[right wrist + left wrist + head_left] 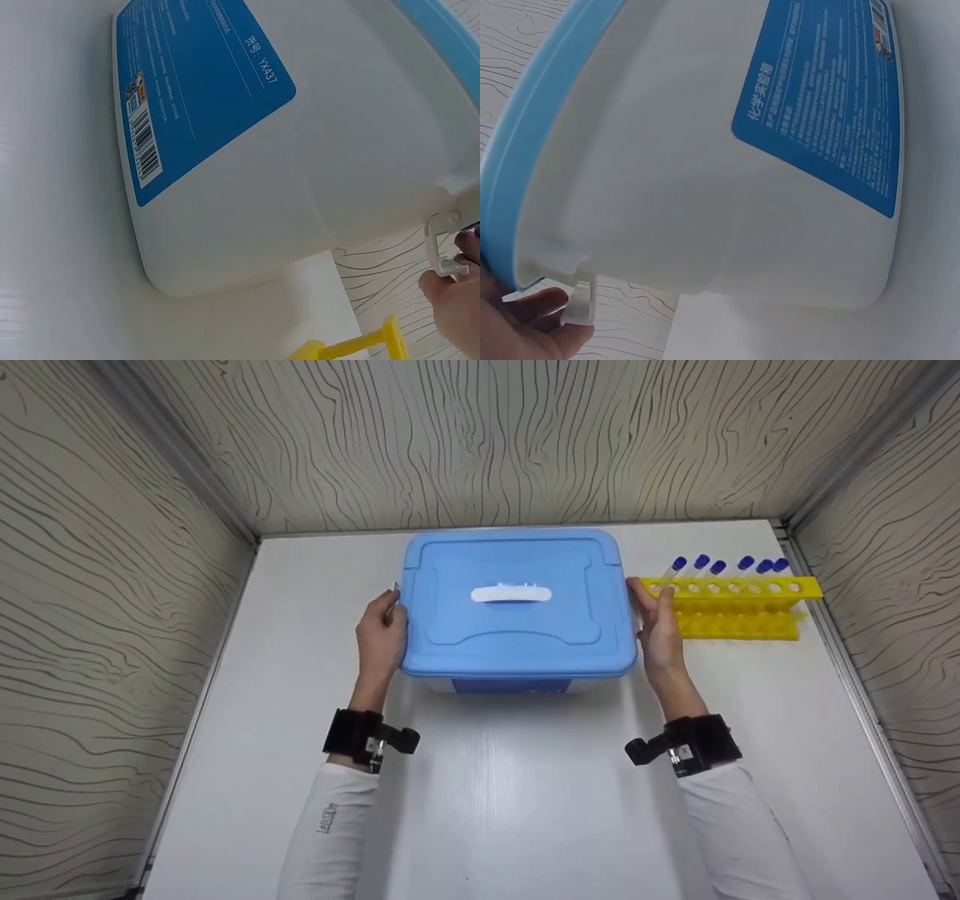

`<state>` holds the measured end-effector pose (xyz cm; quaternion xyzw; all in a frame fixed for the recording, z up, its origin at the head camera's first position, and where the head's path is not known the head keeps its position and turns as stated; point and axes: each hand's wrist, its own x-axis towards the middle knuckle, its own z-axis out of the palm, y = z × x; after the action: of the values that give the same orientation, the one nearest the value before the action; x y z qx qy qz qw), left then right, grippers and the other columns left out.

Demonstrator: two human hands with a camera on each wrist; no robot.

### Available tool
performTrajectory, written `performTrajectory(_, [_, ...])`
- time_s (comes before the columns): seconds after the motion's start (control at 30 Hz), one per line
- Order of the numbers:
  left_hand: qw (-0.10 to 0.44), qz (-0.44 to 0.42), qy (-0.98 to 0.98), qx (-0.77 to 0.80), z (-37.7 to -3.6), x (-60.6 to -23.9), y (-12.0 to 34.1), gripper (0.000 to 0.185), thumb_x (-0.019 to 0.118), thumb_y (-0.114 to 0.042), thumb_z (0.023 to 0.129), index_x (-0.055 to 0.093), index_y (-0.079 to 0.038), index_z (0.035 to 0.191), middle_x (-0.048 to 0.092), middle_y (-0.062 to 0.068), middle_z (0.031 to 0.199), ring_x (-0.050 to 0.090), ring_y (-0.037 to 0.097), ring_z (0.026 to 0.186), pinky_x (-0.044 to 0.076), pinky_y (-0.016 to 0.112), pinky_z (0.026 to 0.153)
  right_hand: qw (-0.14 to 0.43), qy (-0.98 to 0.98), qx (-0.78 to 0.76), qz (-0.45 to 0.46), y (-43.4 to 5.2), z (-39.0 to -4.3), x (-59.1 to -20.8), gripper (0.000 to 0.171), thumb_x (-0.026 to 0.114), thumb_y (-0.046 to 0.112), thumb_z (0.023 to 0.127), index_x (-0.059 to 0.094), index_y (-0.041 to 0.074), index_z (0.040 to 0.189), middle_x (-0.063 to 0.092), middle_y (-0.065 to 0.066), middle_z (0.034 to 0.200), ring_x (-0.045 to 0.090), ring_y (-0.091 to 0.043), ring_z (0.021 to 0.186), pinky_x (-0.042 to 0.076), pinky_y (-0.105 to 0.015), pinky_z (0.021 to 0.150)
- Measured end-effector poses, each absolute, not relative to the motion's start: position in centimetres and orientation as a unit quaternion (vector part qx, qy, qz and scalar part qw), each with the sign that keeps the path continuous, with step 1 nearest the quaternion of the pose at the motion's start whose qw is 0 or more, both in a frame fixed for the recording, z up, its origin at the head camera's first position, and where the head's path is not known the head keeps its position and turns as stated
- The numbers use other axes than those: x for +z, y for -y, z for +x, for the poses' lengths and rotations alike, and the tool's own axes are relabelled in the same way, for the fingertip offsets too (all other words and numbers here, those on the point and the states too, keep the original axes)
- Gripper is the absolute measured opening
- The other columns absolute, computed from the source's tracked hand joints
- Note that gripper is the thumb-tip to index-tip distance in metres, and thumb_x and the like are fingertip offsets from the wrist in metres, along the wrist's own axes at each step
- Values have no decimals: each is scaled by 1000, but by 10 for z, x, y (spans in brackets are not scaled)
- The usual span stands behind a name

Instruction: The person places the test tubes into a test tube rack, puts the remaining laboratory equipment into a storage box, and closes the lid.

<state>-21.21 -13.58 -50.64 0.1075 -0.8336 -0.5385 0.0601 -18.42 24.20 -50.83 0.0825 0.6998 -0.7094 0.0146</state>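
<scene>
A storage box with a light-blue lid point(517, 628) sits at the back middle of the white table. Its body point(652, 187) is whitish, and a blue printed label point(210, 90) covers the front. My left hand point(381, 634) is at the box's left side, its fingers and thumb holding a white side latch point(581, 304) that hangs out below the rim. On the opposite side, my right hand point(661, 641) pinches the matching latch point(432, 247), which is swung away from the wall. A white handle point(511, 595) lies along the lid's top.
Right of the box, close by my right hand, stands a yellow test tube rack point(739, 606). Several blue-capped test tubes point(701, 562) lean in it. Patterned panels point(480, 442) enclose the table point(480, 810) at the back and both sides.
</scene>
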Motion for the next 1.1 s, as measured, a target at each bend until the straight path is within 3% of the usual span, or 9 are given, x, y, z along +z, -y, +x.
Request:
performTrajectory(0.33, [1,168,760,-628,-213,-507,152,48,44,-31,104,44,-15,149,47,6,154,42,23,145,38,37,118,0,-610,-784,120,-253,-179,-509,70,7,61,101,20,23,160,18,0,168,16,-18,156,5,-48,129])
performTrajectory(0.53, [-11,207,708,-675,-212,-516,151,47,43,-31,105,45,-14,149,44,7,156,42,23,145,41,36,116,28,-565,-811,150,-253,-177,-519,74,11,64,100,14,22,160,11,2,169,8,-16,158,3,-40,130])
performTrajectory(0.77, [-16,215,653,-726,-209,-529,147,50,38,-35,106,43,-10,150,38,5,160,32,19,151,31,32,123,67,-423,-889,160,-252,-177,-526,74,15,65,100,13,21,160,6,9,169,-3,-14,158,3,-32,129])
performTrajectory(1.1, [-31,206,518,-830,-212,-536,145,49,35,-35,107,48,-6,145,44,5,153,40,14,145,38,24,116,86,-279,-939,180,-251,-177,-530,70,24,62,101,13,26,160,6,13,169,9,-10,157,12,-30,129])
